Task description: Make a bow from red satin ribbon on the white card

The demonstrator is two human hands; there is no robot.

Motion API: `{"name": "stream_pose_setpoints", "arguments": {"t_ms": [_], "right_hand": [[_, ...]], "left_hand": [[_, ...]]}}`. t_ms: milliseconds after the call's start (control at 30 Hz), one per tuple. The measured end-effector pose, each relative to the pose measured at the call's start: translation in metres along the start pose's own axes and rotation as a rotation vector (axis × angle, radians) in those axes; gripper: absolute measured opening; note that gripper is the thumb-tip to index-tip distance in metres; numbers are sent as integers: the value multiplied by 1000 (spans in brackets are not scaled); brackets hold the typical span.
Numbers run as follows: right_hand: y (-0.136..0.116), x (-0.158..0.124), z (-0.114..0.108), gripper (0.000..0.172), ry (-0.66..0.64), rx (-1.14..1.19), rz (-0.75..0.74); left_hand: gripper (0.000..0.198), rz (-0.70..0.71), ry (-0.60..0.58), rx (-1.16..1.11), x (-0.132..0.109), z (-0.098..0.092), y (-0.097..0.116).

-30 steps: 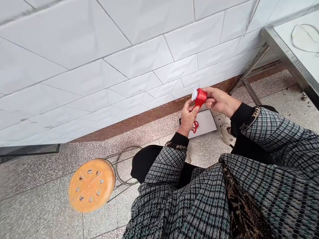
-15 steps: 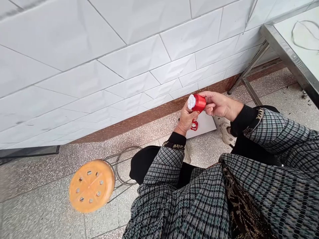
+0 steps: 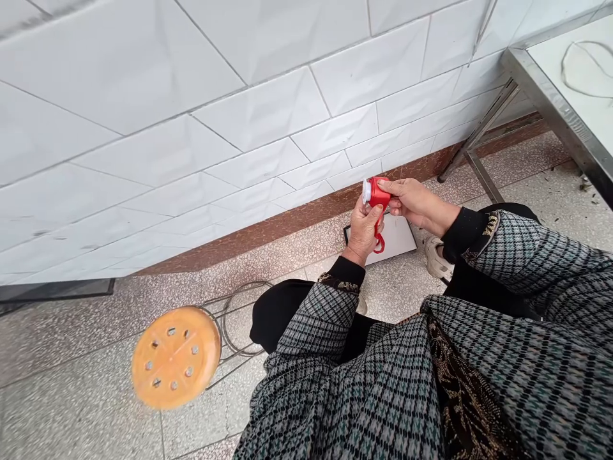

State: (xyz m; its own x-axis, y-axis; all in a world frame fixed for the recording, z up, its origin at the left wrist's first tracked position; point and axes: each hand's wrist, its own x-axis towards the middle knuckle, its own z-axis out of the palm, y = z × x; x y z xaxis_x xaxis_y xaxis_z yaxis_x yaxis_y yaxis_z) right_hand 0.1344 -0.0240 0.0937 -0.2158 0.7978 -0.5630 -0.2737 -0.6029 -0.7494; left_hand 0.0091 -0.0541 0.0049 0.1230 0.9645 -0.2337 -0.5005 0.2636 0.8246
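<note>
A red ribbon roll (image 3: 380,193) with a white end face turned to the left is held between both hands, in front of the wall base. My left hand (image 3: 364,229) grips it from below, thumb on the red surface. From the right, my right hand (image 3: 414,201) pinches the red ribbon at the roll's side. A red loop (image 3: 379,243) hangs under my left hand, over a flat white board (image 3: 395,241) with a dark edge on the floor.
An orange round stool (image 3: 176,358) with metal legs lies at the lower left. A metal-framed table (image 3: 550,89) stands at the right with a thin cord on top. White tiled wall (image 3: 268,115) runs across the front. A shoe (image 3: 435,260) shows by the board.
The roll has turned so its white face points more to the left. My left hand has shifted slightly right, and the red loop below has moved a little right.
</note>
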Motion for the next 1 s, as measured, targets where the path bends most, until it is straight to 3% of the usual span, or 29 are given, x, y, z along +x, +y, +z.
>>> {"name": "stream_pose_setpoints", "arguments": {"t_ms": [233, 533, 1000], "right_hand": [[-2, 2, 1, 28, 70, 18, 5], [-1, 10, -5, 25, 38, 123, 86], [-12, 5, -3, 27, 3, 185, 179]], "left_hand": [[61, 17, 31, 43, 1, 0, -3], [64, -18, 36, 34, -1, 1, -7], [62, 10, -58, 115, 5, -10, -6]]}}
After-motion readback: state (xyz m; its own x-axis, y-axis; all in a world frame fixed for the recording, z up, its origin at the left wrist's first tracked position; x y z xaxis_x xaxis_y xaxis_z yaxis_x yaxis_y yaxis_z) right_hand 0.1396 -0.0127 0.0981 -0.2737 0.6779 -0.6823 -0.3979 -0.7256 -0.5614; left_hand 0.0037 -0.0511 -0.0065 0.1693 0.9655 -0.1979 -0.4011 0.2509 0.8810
